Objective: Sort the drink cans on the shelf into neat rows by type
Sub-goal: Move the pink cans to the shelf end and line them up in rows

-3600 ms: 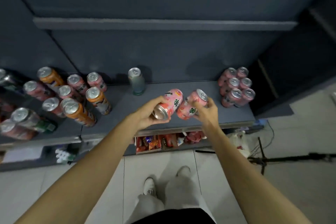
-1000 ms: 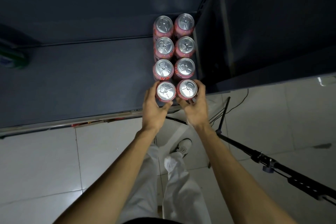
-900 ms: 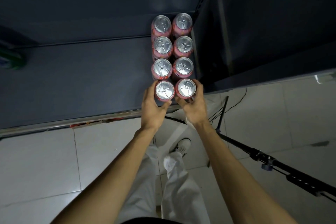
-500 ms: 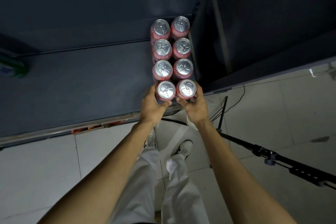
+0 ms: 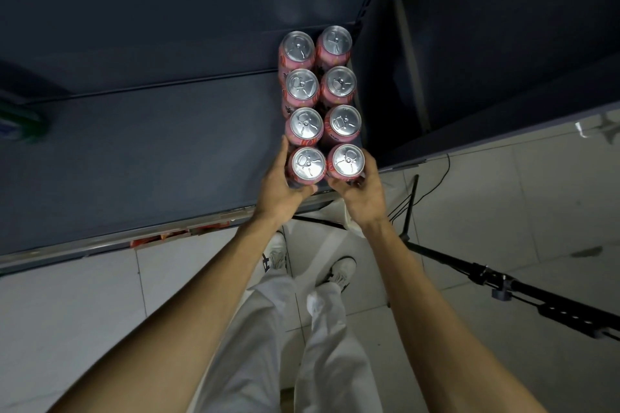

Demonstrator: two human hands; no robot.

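Shelf (image 5: 141,157) first: a wide dark board, mostly bare, with its right end taken up by my block of pink cans (image 5: 303,87), two columns running from the back wall to the front edge, tops up, packed touching. At the far left edge a green can (image 5: 20,124) shows only as a blur. My left hand (image 5: 280,189) is curled round the front left can (image 5: 308,163), fingers along its outer side; my right hand (image 5: 360,196) wraps the front right can (image 5: 348,160) the same way. Both cans stand upright at the front right corner, against the pair behind. I judge this the squaring-up of the last pink pair. Next I should let go without nudging them, then move left for another kind.
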